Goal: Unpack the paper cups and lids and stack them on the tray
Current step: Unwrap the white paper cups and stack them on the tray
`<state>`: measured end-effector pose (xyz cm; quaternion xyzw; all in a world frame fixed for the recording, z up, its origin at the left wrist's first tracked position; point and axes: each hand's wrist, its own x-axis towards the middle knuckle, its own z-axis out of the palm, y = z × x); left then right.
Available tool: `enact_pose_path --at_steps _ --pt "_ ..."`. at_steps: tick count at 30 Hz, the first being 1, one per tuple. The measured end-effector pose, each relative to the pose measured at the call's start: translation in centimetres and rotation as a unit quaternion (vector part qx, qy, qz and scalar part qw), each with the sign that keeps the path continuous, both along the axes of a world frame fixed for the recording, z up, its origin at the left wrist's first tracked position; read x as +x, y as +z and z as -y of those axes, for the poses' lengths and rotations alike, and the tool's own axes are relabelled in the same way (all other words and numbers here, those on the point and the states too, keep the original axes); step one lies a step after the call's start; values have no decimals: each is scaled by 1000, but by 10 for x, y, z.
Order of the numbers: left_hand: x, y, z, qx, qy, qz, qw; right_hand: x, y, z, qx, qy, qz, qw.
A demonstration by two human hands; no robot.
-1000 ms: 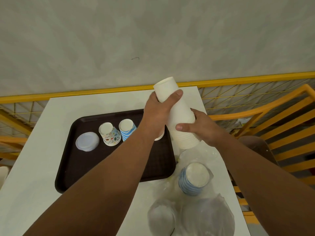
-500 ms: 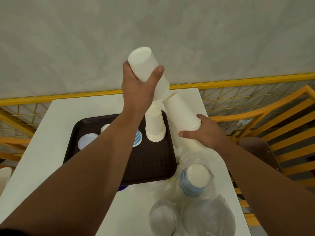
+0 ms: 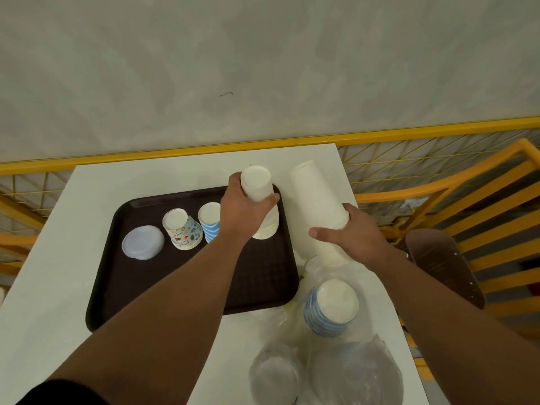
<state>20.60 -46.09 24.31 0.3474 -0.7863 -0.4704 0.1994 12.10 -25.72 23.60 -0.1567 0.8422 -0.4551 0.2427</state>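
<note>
Bare forearms; black sleeve (left arm only).

Hidden behind the left hand: most of the white cup stack on the tray; cut off below: bagged lids.

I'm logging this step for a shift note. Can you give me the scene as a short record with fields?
left hand: grips white cups on the stack on the tray
right hand: holds a tilted white cup sleeve beside the tray
tray: lid, patterned cup, blue striped cup
table: blue cups and lids in plastic bags
</note>
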Motion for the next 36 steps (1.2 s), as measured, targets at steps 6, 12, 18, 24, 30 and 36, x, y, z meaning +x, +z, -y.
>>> enact_pose_path --at_steps 6,12,18,24,30,36 --pt "3 -3 2 23 -16 38 999 2 -4 -4 -42 -13 73 996" --pt "4 42 -25 -43 51 -185 981 -4 17 3 -144 7 144 979" --pt "-23 77 -60 206 -84 -129 966 2 44 16 -164 107 121 973" --pt "-30 73 -64 216 36 -151 964 8 48 22 -38 54 -41 997" --pt "-33 115 -22 138 63 -243 958 4 36 13 33 33 -75 996" --pt "-13 93 10 -9 55 -173 983 -2 17 5 -12 -10 -1 1000"
